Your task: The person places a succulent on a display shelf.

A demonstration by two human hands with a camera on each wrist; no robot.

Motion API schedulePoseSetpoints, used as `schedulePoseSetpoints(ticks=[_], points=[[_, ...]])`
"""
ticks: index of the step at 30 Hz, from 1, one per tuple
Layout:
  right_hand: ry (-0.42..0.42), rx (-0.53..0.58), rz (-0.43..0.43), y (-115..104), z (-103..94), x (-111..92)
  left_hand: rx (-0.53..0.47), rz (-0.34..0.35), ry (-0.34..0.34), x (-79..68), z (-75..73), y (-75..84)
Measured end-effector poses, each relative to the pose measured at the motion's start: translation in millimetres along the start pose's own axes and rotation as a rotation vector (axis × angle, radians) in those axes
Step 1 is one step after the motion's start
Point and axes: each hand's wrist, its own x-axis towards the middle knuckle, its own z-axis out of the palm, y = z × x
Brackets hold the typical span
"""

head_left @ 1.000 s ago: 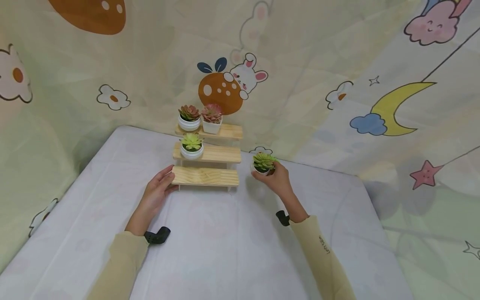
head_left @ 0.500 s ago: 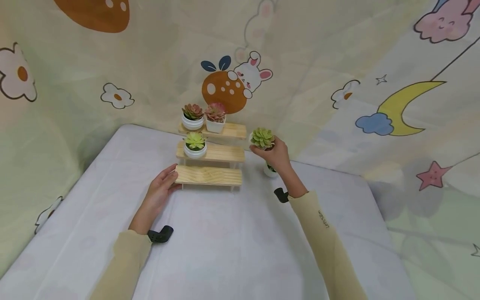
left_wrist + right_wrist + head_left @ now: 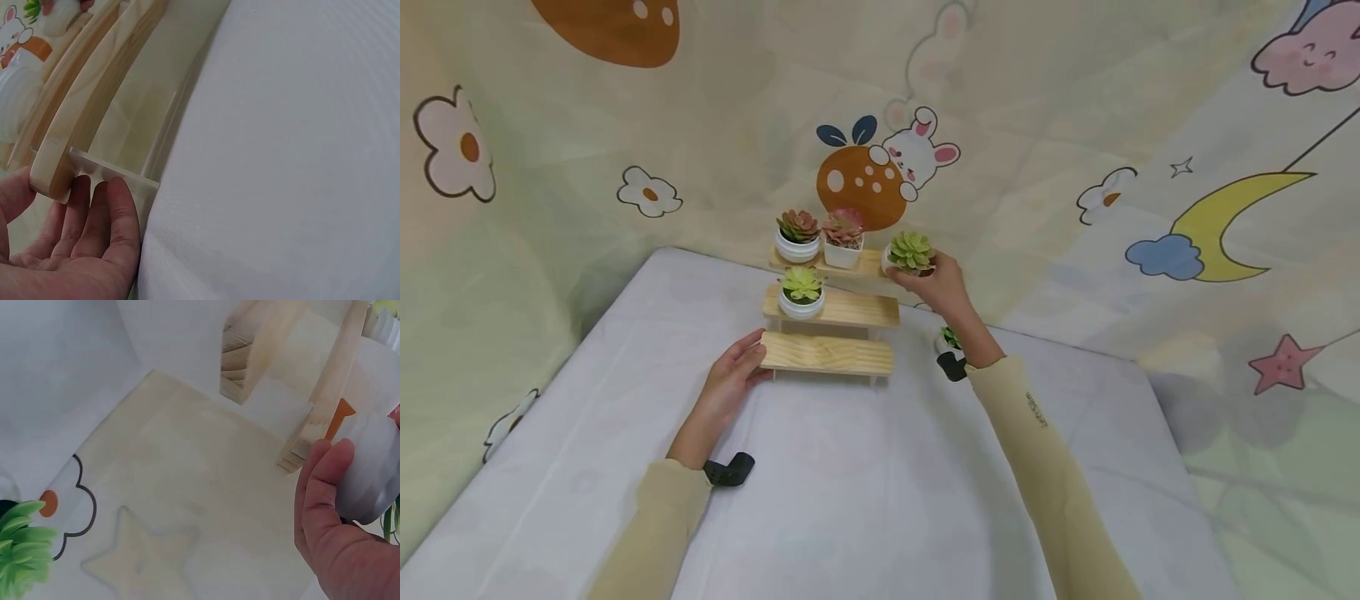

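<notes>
A three-tier wooden stand (image 3: 827,354) stands toward the back of the table. My left hand (image 3: 726,387) grips the left end of its lowest shelf, thumb at the board's end and fingers curled beneath, beside the clear support (image 3: 112,167). In my right hand (image 3: 942,287) is a green potted succulent (image 3: 912,250), its white pot (image 3: 372,469) held by the side at the right end of the top shelf. Two reddish succulents, one in a round pot (image 3: 797,237) and one in a square pot (image 3: 843,242), share that shelf's left part. A yellow-green succulent (image 3: 801,292) sits on the middle shelf's left.
Another green potted succulent (image 3: 951,337) stands on the table right of the stand, partly hidden behind the right wrist and its black wrist camera (image 3: 952,367). A white cloth (image 3: 850,483) covers the table. A printed fabric backdrop (image 3: 737,125) rises close behind the stand.
My right hand has lifted the green potted succulent from beside the stand and brought it up and left to the top shelf, uncovering another plant behind. My left hand stays on the lowest shelf.
</notes>
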Motion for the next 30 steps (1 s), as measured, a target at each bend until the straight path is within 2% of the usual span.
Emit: schedulePoseSetpoints(ticks=[8,19,30], points=[[-0.037,-0.022,0.068,-3.3,2.6,11.7,-0.003,-0.020,0.020,-0.8,2.5,-0.2],[-0.091,-0.055,0.043,-6.6,2.3,18.8,0.009,-0.023,0.019,0.1,1.2,0.8],[-0.125,-0.036,0.028,-7.5,3.9,23.6,0.021,-0.021,0.028,-0.3,2.9,-0.4]])
